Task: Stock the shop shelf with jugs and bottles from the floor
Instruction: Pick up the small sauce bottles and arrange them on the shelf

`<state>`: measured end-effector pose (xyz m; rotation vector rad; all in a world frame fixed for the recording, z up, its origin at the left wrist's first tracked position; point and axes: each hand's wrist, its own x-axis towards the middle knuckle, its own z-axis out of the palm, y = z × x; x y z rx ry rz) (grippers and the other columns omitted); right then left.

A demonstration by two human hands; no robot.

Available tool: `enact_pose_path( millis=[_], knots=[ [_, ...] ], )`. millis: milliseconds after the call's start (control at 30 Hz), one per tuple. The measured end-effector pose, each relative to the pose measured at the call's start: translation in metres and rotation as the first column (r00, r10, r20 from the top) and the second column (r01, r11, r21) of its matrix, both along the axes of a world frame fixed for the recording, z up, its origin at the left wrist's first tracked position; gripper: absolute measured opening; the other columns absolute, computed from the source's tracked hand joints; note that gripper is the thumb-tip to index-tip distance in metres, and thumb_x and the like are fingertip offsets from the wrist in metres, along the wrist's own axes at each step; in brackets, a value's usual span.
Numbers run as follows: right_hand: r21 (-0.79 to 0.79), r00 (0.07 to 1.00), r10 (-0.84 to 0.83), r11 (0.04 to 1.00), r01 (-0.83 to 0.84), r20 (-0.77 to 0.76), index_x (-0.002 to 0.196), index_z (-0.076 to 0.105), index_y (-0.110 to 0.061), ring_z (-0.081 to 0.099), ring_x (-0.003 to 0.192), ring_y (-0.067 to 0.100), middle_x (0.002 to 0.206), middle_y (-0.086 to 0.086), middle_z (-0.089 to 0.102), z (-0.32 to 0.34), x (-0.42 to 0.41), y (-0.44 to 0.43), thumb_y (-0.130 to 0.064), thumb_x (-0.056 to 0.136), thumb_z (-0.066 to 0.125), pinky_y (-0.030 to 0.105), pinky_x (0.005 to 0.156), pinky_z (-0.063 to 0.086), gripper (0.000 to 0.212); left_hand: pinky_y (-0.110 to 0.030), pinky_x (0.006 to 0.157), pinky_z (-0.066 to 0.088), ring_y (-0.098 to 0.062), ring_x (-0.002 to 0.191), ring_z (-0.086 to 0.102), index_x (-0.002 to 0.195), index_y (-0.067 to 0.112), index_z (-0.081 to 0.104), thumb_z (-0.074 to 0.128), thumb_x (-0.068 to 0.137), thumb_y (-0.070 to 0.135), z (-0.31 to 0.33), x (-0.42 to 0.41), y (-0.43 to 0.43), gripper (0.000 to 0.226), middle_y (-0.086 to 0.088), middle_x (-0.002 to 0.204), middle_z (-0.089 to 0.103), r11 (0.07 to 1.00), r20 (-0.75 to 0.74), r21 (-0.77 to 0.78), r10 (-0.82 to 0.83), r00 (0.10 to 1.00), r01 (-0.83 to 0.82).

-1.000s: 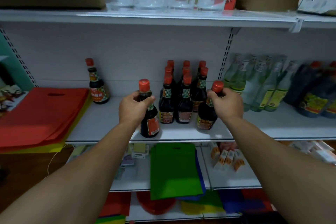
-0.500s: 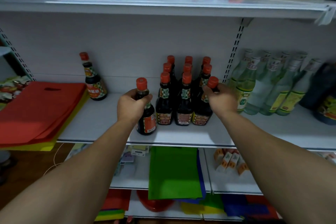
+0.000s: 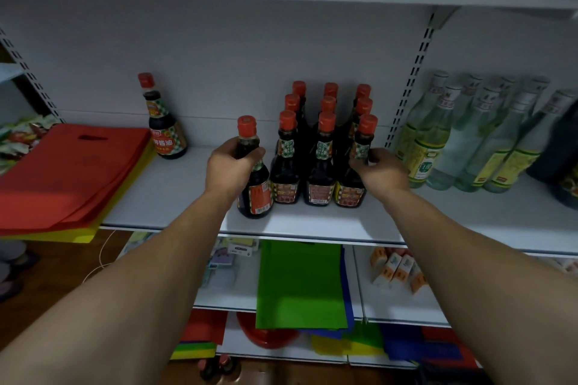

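Several dark sauce bottles with red caps stand in three rows on the white middle shelf point(image 3: 175, 191). My left hand point(image 3: 230, 167) grips the neck of one more such bottle point(image 3: 255, 194), which stands upright on the shelf just left of the front row. My right hand point(image 3: 380, 170) holds the front right bottle point(image 3: 355, 184) of the group from its right side, with the fingers curled round its shoulder. A single sauce bottle point(image 3: 165, 131) stands apart at the back left.
Pale green glass bottles point(image 3: 463, 147) crowd the shelf to the right, with dark jugs point(image 3: 563, 153) beyond. A stack of red and yellow bags point(image 3: 68, 178) lies at the left. Green and blue bags point(image 3: 300, 284) and small cartons point(image 3: 397, 269) fill lower shelves. Two red-capped bottles point(image 3: 215, 367) stand on the floor.
My right hand set its bottle upright into the front right spot of the group. My left hand moved its bottle a little towards the row. The view shifted closer.
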<state>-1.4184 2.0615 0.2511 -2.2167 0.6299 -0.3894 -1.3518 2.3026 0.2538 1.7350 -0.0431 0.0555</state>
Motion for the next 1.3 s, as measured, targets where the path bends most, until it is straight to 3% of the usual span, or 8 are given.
enact_pose_path(
  millis=[100,300,533,800,933,1033,1300],
  knots=[
    [0.037,0.999,-0.005,0.999,0.007,-0.047,0.126,0.059,-0.01,0.058,0.114,0.032,0.128,0.011,0.062,-0.01,-0.006,-0.004,-0.043,0.088,0.065,0.033,0.089,0.047,0.05,-0.04,0.094,0.052,-0.02,0.097,0.066,0.104,0.023,0.069,0.074,0.081,0.023,-0.001,0.0,0.0,0.024,0.0,0.103,0.071,1.0,0.002,0.004,0.0,1.0,0.0],
    [0.004,1.0,-0.006,1.0,0.006,-0.02,0.12,0.061,-0.01,0.06,0.107,0.032,0.119,0.013,0.065,-0.022,-0.006,-0.005,-0.044,0.09,0.061,0.033,0.084,0.047,0.045,-0.042,0.095,0.052,-0.019,0.098,0.067,0.102,0.024,0.068,0.074,0.081,0.023,-0.005,0.0,-0.001,0.022,0.001,0.102,0.071,1.0,0.015,-0.004,0.008,1.0,-0.008],
    [0.011,0.995,-0.096,0.995,0.096,-0.005,0.133,0.053,-0.007,0.056,0.119,0.031,0.132,0.014,0.059,-0.027,-0.017,0.0,-0.045,0.087,0.065,0.031,0.091,0.044,0.061,-0.034,0.09,0.052,-0.018,0.097,0.067,0.11,0.016,0.07,0.075,0.08,0.023,-0.002,-0.003,0.007,0.031,-0.001,0.103,0.072,0.999,0.016,-0.045,0.026,1.0,-0.026],
    [-0.176,0.969,-0.169,0.964,0.201,0.183,0.099,0.069,-0.013,0.062,0.093,0.031,0.1,0.01,0.07,-0.024,-0.04,0.05,-0.039,0.088,0.063,0.034,0.075,0.047,0.029,-0.031,0.089,0.05,-0.017,0.097,0.066,0.108,0.018,0.07,0.076,0.08,0.028,0.0,-0.013,0.048,0.031,0.002,0.102,0.071,0.999,0.049,-0.025,0.03,0.998,-0.029],
    [-0.194,0.976,-0.047,0.977,0.089,0.214,0.097,0.071,-0.016,0.063,0.087,0.024,0.095,0.005,0.069,-0.022,-0.043,0.109,-0.037,0.088,0.064,0.035,0.076,0.051,0.023,-0.039,0.095,0.05,-0.019,0.099,0.066,0.101,0.026,0.07,0.076,0.079,0.031,0.009,-0.015,0.079,0.024,0.002,0.102,0.071,1.0,0.051,-0.025,0.008,0.999,-0.007],
    [-0.148,0.979,0.105,0.986,-0.08,0.173,0.108,0.069,-0.017,0.064,0.09,0.021,0.099,0.002,0.069,-0.022,-0.033,0.163,-0.035,0.087,0.067,0.039,0.082,0.053,0.028,-0.039,0.095,0.05,-0.018,0.097,0.066,0.095,0.027,0.07,0.076,0.079,0.03,0.017,-0.015,0.104,0.018,0.004,0.098,0.072,0.999,0.07,-0.02,-0.03,0.997,0.031],
    [-0.078,0.966,0.259,0.963,-0.259,-0.005,0.139,0.047,-0.027,0.053,0.12,0.017,0.135,-0.008,0.055,-0.018,0.005,0.271,-0.065,0.073,0.068,0.039,0.098,0.047,0.079,-0.042,0.089,0.054,-0.018,0.091,0.068,0.079,0.033,0.066,0.079,0.076,0.029,0.017,0.0,0.16,0.014,0.005,0.089,0.072,0.997,0.086,-0.002,-0.077,0.993,0.078]
  ],
)
